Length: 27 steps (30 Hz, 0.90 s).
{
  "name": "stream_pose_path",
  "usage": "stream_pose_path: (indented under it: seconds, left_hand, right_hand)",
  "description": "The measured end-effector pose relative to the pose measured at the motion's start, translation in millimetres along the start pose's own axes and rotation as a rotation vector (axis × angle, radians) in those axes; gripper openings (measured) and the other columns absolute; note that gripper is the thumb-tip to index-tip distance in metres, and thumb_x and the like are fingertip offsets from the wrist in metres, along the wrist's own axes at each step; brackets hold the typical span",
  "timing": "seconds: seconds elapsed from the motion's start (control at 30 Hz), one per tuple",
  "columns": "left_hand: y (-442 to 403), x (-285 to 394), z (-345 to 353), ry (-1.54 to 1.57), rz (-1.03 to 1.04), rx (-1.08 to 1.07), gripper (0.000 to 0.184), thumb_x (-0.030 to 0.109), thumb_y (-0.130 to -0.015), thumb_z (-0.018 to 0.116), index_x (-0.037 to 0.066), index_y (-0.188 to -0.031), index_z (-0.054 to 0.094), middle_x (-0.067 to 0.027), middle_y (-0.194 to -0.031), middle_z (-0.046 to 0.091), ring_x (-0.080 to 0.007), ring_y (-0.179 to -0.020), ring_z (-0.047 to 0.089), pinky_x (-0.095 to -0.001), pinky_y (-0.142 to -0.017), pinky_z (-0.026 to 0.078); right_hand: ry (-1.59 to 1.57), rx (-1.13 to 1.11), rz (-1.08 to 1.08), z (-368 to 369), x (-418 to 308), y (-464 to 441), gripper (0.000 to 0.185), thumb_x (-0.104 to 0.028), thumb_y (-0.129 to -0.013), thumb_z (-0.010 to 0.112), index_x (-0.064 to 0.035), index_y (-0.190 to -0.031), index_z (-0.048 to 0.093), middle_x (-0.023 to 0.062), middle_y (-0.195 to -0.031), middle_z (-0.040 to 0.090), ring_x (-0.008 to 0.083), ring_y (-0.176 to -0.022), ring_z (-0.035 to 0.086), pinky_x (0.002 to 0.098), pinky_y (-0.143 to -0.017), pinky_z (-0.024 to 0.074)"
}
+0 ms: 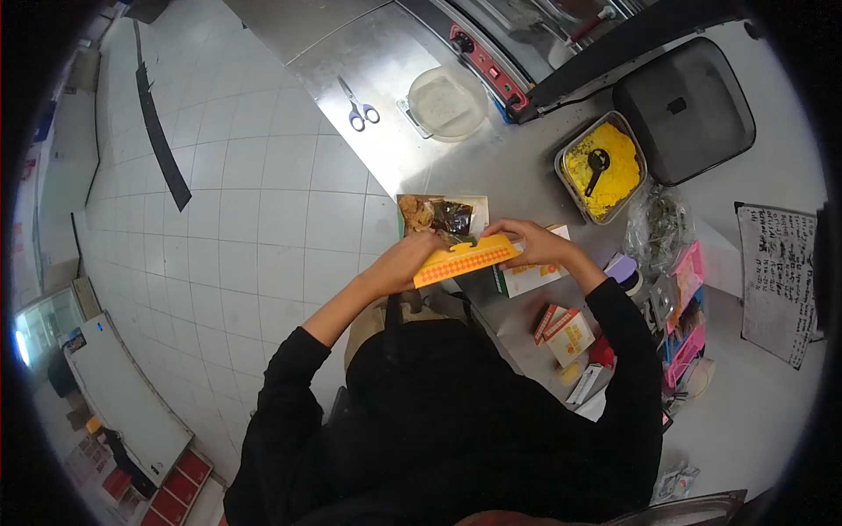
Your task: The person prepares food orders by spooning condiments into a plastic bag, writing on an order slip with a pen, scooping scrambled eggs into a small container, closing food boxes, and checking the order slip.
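In front of my body is an open cardboard takeaway food box (480, 207). Fried chicken (419, 213) lies in its left part, with a dark glossy packet (453, 217) beside it. The box's yellow flap (465, 261), with an orange checked band, is tilted toward me. My left hand (410, 259) is closed on the flap's left end, its fingertips partly hidden. At the other end my right hand (530, 241) grips the flap between thumb and fingers. A white and yellow box (535, 279) sits just under my right wrist.
Scissors (358, 107) and a round translucent lid (447, 103) lie farther up the metal counter (517, 167). A container of yellow food (605, 167) with a black scoop (596, 167) stands right, near a dark lid (688, 110). Small cartons (570, 337) and pink baskets (688, 267) are by my right arm.
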<state>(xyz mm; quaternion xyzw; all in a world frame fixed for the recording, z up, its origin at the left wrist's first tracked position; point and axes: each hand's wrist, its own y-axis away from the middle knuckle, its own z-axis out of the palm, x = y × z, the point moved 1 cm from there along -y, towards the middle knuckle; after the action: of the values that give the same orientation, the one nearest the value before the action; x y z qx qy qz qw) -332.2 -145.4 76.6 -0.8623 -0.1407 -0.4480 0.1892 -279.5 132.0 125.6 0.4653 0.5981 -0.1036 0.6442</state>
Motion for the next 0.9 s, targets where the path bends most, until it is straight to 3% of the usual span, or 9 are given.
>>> stream_pose_path:
  seconds: [0.13, 0.23, 0.43, 0.63, 0.73, 0.9]
  left_hand:
    - [21.5, -14.1, 7.9, -0.164, 0.123, -0.041, 0.044, 0.01, -0.073, 0.067, 0.006, -0.113, 0.049, -0.0138, -0.106, 0.054, -0.0324, -0.1, 0.053, -0.0435, -0.089, 0.043]
    - [22.6, -15.8, 5.9, -0.212, 0.145, -0.012, 0.046, 0.01, -0.072, 0.068, 0.006, -0.114, 0.048, -0.014, -0.108, 0.053, -0.0329, -0.102, 0.052, -0.0444, -0.091, 0.043]
    - [0.8, 30.3, -35.1, 0.086, -0.122, -0.025, 0.051, 0.017, -0.072, 0.076, 0.006, -0.113, 0.048, -0.0127, -0.108, 0.054, -0.0314, -0.107, 0.051, -0.044, -0.093, 0.042]
    - [21.9, 14.4, -25.6, -0.128, 0.118, 0.047, 0.052, 0.024, -0.07, 0.078, 0.002, -0.108, 0.051, -0.0123, -0.101, 0.057, -0.0326, -0.095, 0.059, -0.0367, -0.081, 0.049]
    - [35.5, 11.7, -26.6, -0.267, -0.051, -0.008, 0.06, 0.025, -0.065, 0.084, 0.005, -0.11, 0.048, -0.0145, -0.104, 0.057, -0.0296, -0.091, 0.06, -0.036, -0.082, 0.049]
    - [24.6, -5.1, -23.2, 0.153, -0.541, 0.367, 0.053, 0.026, -0.071, 0.081, 0.002, -0.108, 0.052, -0.0113, -0.101, 0.059, -0.0229, -0.092, 0.059, -0.0324, -0.082, 0.047]
  right_hand:
    - [0.164, 0.106, -0.142, 18.8, 13.1, 0.7, 0.061, -0.004, -0.069, 0.075, -0.0098, -0.122, 0.047, 0.0119, -0.129, 0.05, 0.025, -0.126, 0.044, 0.0376, -0.108, 0.0304]
    - [-0.069, 0.172, -0.154, 27.5, 14.8, -0.6, 0.059, -0.004, -0.066, 0.075, -0.009, -0.119, 0.049, 0.0129, -0.125, 0.053, 0.0273, -0.122, 0.048, 0.0399, -0.109, 0.0297]
    - [0.313, 0.346, -0.412, 21.8, 26.1, -2.3, 0.063, -0.01, -0.063, 0.078, -0.0092, -0.119, 0.048, 0.0147, -0.12, 0.056, 0.0312, -0.117, 0.052, 0.0438, -0.108, 0.0303]
    - [0.625, 0.461, -0.517, 9.8, 28.6, 7.4, 0.076, -0.024, -0.057, 0.086, -0.0087, -0.12, 0.048, 0.0107, -0.105, 0.059, 0.0295, -0.094, 0.057, 0.0454, -0.092, 0.0396]
    - [0.606, 0.54, -0.574, 8.3, 36.2, 5.2, 0.081, -0.028, -0.055, 0.088, -0.0083, -0.121, 0.046, 0.0084, -0.096, 0.058, 0.0289, -0.086, 0.056, 0.045, -0.086, 0.0397]
    - [0.299, 0.62, -0.189, -0.8, 43.7, -17.2, 0.066, -0.03, -0.057, 0.087, -0.0065, -0.109, 0.054, 0.0083, -0.095, 0.056, 0.0224, -0.088, 0.056, 0.0371, -0.081, 0.0434]
